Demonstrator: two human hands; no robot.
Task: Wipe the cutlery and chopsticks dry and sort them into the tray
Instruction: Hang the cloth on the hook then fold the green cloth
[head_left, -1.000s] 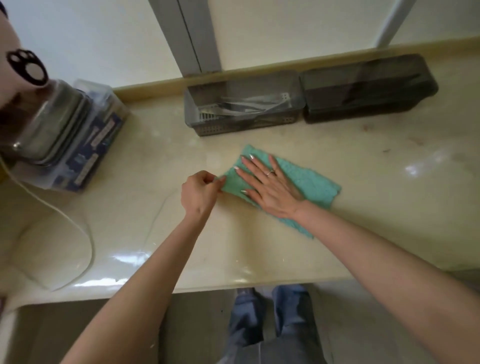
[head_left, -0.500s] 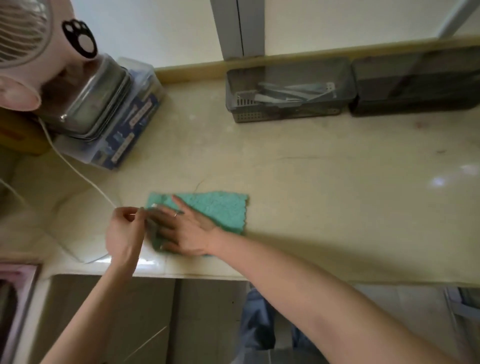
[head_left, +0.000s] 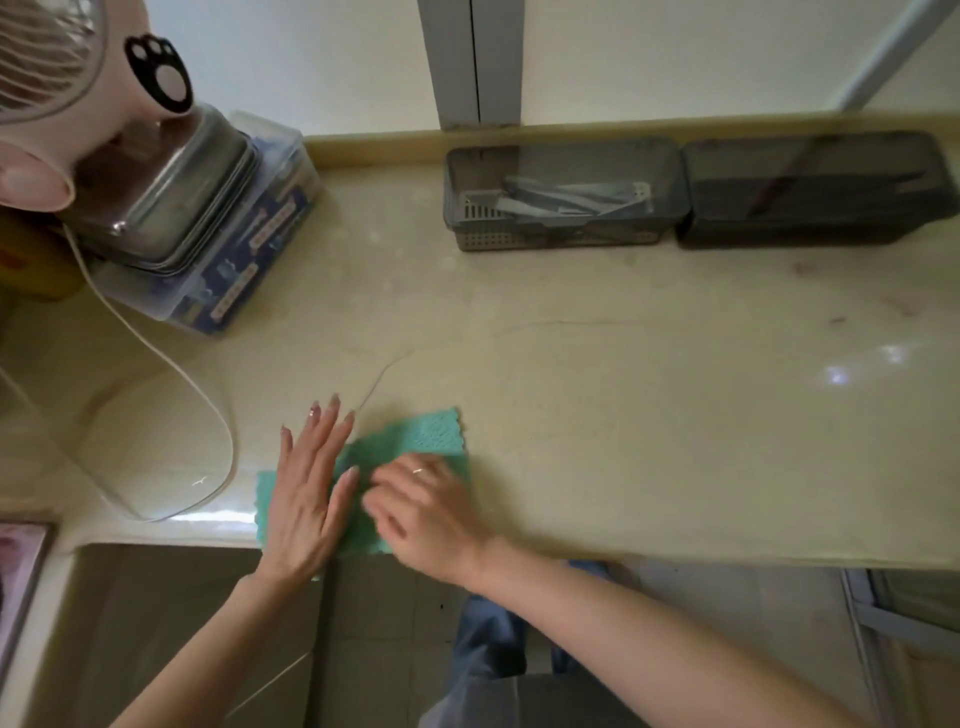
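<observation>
The left hand (head_left: 304, 499) lies flat and open on the green cloth (head_left: 415, 439), fingers stretched forward, holding nothing. The right hand (head_left: 423, 514) rests beside it on the same cloth with the fingers half curled and a ring on one; it is blurred, and I cannot tell if it pinches the fabric or only presses it. No cutlery is in either hand.

The step in hand looks like spreading the cloth before wiping. To do it well, I would keep one palm down as an anchor and pull the wrinkles out with the other, so the cloth lies in one even layer at the near edge of the countertop (head_left: 623, 389). One corner already hangs over that edge — better to draw it back a little.

The cloth seems soft and textured, with a wavy cut border. The countertop is pale, glossy stone with a thin crack line. The cutlery (head_left: 566, 200) lies well apart at the back wall, in a grey translucent tray (head_left: 561, 236) with a perforated lower wall; just right of it stands a darker bin (head_left: 815, 228). At the far left are stacked metal tins (head_left: 171, 192) on a clear plastic box, a white cable (head_left: 171, 364) and a small fan (head_left: 47, 67).
</observation>
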